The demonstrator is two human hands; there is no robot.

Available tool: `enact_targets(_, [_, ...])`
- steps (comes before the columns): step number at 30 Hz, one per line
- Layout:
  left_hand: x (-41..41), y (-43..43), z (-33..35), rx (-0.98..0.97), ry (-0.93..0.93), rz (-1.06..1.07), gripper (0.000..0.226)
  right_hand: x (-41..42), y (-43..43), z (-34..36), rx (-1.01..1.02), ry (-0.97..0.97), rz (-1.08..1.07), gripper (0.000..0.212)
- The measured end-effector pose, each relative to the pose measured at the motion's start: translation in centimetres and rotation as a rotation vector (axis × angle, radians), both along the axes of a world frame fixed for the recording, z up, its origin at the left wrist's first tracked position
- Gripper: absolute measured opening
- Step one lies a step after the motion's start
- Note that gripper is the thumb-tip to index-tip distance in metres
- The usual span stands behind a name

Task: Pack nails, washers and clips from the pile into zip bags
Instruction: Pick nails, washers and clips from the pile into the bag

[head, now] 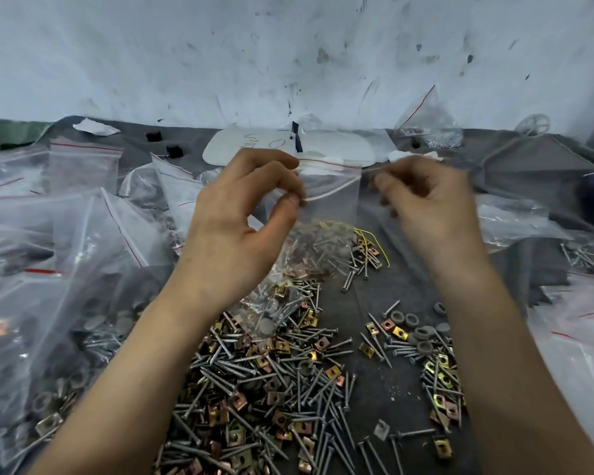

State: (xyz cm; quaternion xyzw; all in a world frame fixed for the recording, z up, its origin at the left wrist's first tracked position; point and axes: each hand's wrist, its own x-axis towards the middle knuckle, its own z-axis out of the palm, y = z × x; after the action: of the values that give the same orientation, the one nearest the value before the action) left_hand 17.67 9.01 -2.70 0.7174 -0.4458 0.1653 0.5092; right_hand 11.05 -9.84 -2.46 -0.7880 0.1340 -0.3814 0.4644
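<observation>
Far left: filled zip bags (48,234), clear with red seal lines, heaped on the worktop (391,286), which is draped in grey cloth.

Centre left: left hand (240,214), raised, with thumb and fingers pinching the top left edge of a zip bag (330,197).

Centre: the zip bag hangs between the two hands, mouth upward. Nails and a grey washer show through its lower part, which reaches down to the pile (271,371).

Below centre: the pile is loose nails, brass-coloured clips and washers, spread on the cloth under and in front of the bag.

Behind the bag: white board (340,145), lying flat near the wall.

Centre right: right hand (429,200), blurred, with fingers curled just beside the bag's top right corner. Whether it grips the bag cannot be told.

Right of the pile: grey washers (412,323), a small loose group.

Far right: further zip bags (580,337).
</observation>
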Motion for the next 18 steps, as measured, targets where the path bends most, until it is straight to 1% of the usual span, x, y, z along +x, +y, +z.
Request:
enact_targets(1, [0.1,0.0,0.0,-0.008,-0.010,0.030,0.012,0.5,-0.5,-1.0,-0.021,0.147,0.003,0.019])
enact_targets(4, [0.4,0.1,0.0,-0.013,-0.002,0.098,0.015,1.6,-1.5,-4.3,-0.145,0.573,0.001,0.010])
enact_targets(7, [0.8,0.3,0.0,-0.038,0.037,0.134,0.013,2.0,-1.9,-6.5,-0.251,0.829,0.021,0.019])
enact_targets(10, [1.4,0.5,-0.1,-0.064,0.079,0.172,0.014,2.1,-1.9,-7.1,-0.245,0.920,0.072,0.021])
enact_targets(13, [1.9,0.7,-0.2,-0.079,0.132,0.197,0.016,2.1,-2.1,-7.1,-0.241,0.927,0.079,0.023])
enact_targets(18, [2.2,1.0,-0.3,-0.092,0.130,0.257,0.022,2.1,-2.3,-7.1,-0.221,0.919,0.087,0.021])
